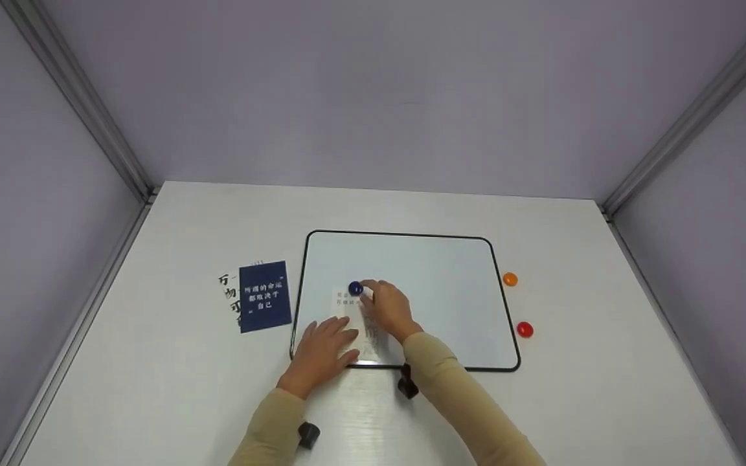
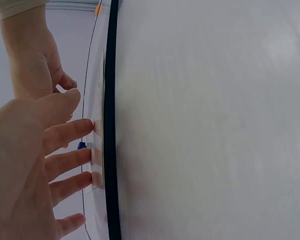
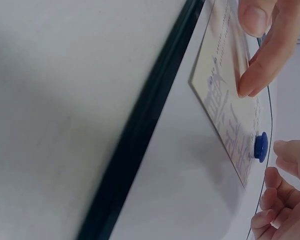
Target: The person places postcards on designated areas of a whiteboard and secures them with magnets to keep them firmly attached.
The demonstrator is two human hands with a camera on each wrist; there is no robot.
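Observation:
A cream card (image 3: 216, 85) printed with characters lies on the left part of a whiteboard (image 1: 444, 301). My left hand (image 1: 322, 353) rests on the card's lower left, its fingers spread; in the left wrist view the fingertips (image 2: 85, 156) touch the card. A round blue magnet (image 3: 261, 147) sits at the card's far end. Just right of the magnet is my right hand (image 1: 389, 307), partly covering the card. The right wrist view shows a small gap between its fingertips (image 3: 281, 150) and the magnet, with the other fingers loosely bent.
Left of the whiteboard lies a dark blue card (image 1: 265, 298), overlapping a white card (image 1: 229, 294) with black characters. An orange magnet (image 1: 510, 279) and a red magnet (image 1: 525, 329) lie off the board's right edge. A raised black frame (image 1: 405, 234) borders the whiteboard.

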